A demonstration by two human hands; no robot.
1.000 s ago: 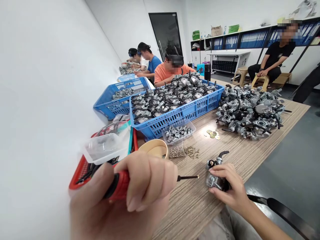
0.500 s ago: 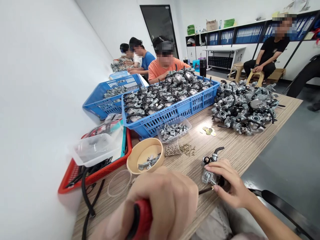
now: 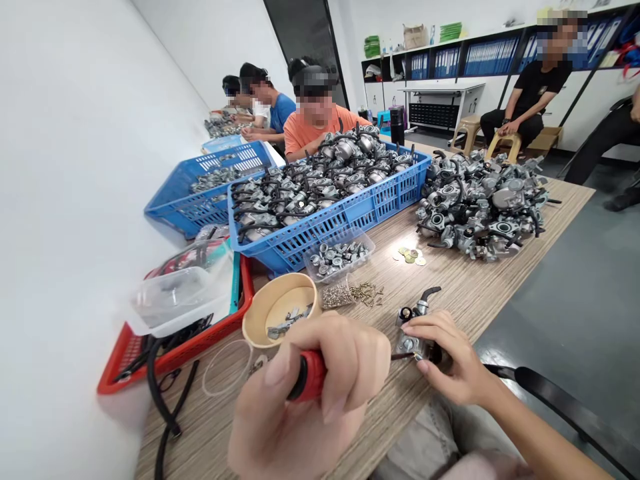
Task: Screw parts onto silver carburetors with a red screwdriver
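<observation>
In my left hand (image 3: pixel 320 387), close to the camera, is a screwdriver (image 3: pixel 313 377) with a red and black handle, the fingers wrapped round it. Its dark shaft comes out past my knuckles and points right, its end at a small brass-coloured screw on the side of a carburetor (image 3: pixel 409 344). My right hand (image 3: pixel 450 360) grips this carburetor on the table, fingers over its top and thumb low beside the screw. A short black hose sticks out from its far end. Part of its body is hidden under my right hand.
Carburetors fill a blue crate (image 3: pixel 330 227) and form a pile (image 3: pixel 480 207) at right. Nearer lie a clear tray of small metal parts (image 3: pixel 340 260), brass screws (image 3: pixel 367 293), brass discs (image 3: pixel 410 255), a tan bowl (image 3: pixel 255 300) and a red basket (image 3: pixel 175 353). Co-workers sit beyond.
My left hand has turned on the screwdriver: its thumb and the handle end now show more clearly. The view has shifted slightly; my right hand still grips the carburetor.
</observation>
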